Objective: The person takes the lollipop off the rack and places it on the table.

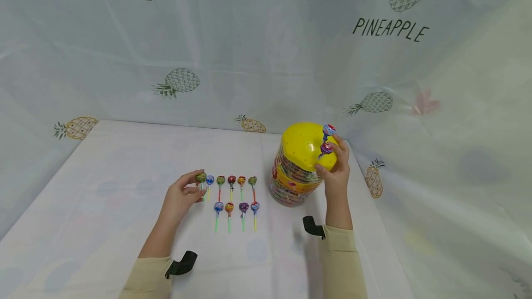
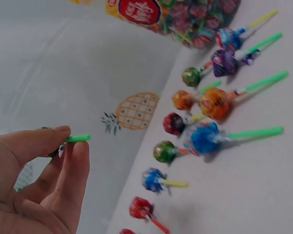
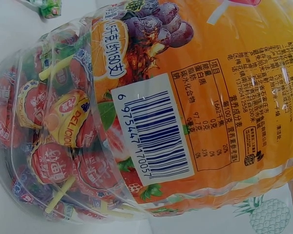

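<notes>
My left hand [image 1: 183,193] pinches a green-wrapped lollipop [image 1: 201,177] at the left end of the upper row; its green stick [image 2: 80,138] pokes out between thumb and fingers in the left wrist view. Over the yellow lid [image 1: 305,142] of a clear candy jar [image 1: 291,181], my right hand [image 1: 338,165] holds two lollipops, one blue and red [image 1: 329,129], the other purple-red [image 1: 326,148]. Their sticks cannot be made out. Filling the right wrist view is the jar's orange label [image 3: 224,122], with wrapped lollipops [image 3: 58,161] inside; only a sliver of skin shows there.
Two rows of lollipops lie on the white table [image 1: 104,188], including a blue one [image 1: 210,180] and a purple one [image 1: 243,207]. Red lollipops [image 2: 141,208] show lower in the left wrist view. A pineapple-print sheet [image 1: 249,36] hangs behind the table.
</notes>
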Motion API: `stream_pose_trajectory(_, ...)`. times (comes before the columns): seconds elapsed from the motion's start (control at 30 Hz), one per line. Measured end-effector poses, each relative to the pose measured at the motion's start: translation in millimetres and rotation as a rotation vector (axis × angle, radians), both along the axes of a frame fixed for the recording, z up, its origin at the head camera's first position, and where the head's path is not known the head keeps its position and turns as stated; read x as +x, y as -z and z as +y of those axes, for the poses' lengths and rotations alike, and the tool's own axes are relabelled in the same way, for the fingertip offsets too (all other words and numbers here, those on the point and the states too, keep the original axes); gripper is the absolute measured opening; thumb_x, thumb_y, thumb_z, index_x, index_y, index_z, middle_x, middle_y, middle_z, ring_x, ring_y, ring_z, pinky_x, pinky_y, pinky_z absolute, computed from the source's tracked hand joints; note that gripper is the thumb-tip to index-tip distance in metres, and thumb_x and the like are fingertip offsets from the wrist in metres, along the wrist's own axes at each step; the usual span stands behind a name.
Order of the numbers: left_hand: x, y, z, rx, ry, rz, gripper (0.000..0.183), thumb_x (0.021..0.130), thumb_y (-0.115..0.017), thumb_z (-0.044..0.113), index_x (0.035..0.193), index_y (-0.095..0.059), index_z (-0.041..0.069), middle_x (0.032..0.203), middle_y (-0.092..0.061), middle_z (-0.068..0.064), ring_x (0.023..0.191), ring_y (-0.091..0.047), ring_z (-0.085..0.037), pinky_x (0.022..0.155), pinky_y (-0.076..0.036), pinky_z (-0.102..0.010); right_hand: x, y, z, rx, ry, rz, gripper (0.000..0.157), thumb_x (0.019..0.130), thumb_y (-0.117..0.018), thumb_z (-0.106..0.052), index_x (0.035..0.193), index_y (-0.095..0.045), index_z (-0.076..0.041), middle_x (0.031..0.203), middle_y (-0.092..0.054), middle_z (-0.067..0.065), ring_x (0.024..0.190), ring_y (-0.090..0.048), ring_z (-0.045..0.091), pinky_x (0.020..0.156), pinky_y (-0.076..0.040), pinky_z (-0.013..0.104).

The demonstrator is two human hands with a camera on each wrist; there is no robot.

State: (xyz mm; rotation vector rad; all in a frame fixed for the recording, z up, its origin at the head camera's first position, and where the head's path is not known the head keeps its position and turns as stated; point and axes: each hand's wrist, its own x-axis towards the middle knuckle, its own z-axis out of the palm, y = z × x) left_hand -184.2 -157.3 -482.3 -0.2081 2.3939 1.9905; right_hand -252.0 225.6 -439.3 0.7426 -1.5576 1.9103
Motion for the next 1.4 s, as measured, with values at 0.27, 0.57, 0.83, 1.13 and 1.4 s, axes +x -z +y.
stream_pose_trajectory(0.27, 0.5, 25.5, -8, -0.063, 0.04, -0.095, 0.063, 0.087, -0.069, -0.003, 0.144, -0.048, 0.011, 0.123, -0.049, -0.019, 0.083, -0.061, -0.017, 0.07, -0.057, -0.031, -0.6, 0.4, 0, 0.01, 0.021, -0.004, 0.054, 0.082, -0.08, -0.023, 0.127, -0.058, -0.004, 0.151, -0.028, 0.013, 0.134, -0.033, 0.035, 0.099, -0.045, 0.03)
stream_pose_trajectory(0.57, 4.7, 42.8, -11, -0.143, 0.041, -0.117, 0.063, 0.084, -0.071, -0.003, 0.142, -0.048, 0.007, 0.12, -0.055, -0.023, 0.074, -0.063, -0.015, 0.062, -0.053, -0.028, -0.3, 0.9, 0, 0.001, 0.005, -0.006, 0.053, 0.082, -0.08, -0.021, 0.127, -0.059, -0.004, 0.151, -0.027, 0.013, 0.134, -0.033, 0.035, 0.099, -0.045, 0.031)
stream_pose_trajectory(0.83, 9.9, 55.2, -3, -0.165, 0.019, -0.151, 0.057, 0.08, -0.071, -0.006, 0.134, -0.055, 0.005, 0.112, -0.06, -0.02, 0.059, -0.061, -0.016, 0.055, -0.05, -0.029, 1.2, -0.4, -1, -0.009, 0.003, -0.013, 0.052, 0.082, -0.08, -0.019, 0.127, -0.06, -0.005, 0.151, -0.028, 0.012, 0.134, -0.034, 0.034, 0.099, -0.045, 0.03)
stream_pose_trajectory(1.13, 11.0, 58.6, 5, -0.171, -0.005, -0.167, 0.056, 0.078, -0.073, -0.007, 0.131, -0.058, 0.006, 0.102, -0.061, -0.016, 0.054, -0.057, -0.016, 0.052, -0.051, -0.029, 2.5, -0.7, 0, -0.015, 0.018, -0.024, 0.051, 0.082, -0.081, -0.015, 0.126, -0.059, -0.002, 0.151, -0.029, 0.011, 0.134, -0.034, 0.035, 0.1, -0.044, 0.031)
stream_pose_trajectory(1.4, 10.5, 58.2, 9, -0.236, 0.009, -0.162, 0.055, 0.075, -0.075, -0.007, 0.127, -0.06, 0.005, 0.095, -0.063, -0.012, 0.054, -0.057, -0.015, 0.053, -0.051, -0.028, 1.3, 0.0, 0, -0.015, 0.004, -0.017, 0.051, 0.082, -0.08, -0.018, 0.127, -0.059, -0.003, 0.151, -0.027, 0.013, 0.135, -0.033, 0.035, 0.1, -0.045, 0.032)
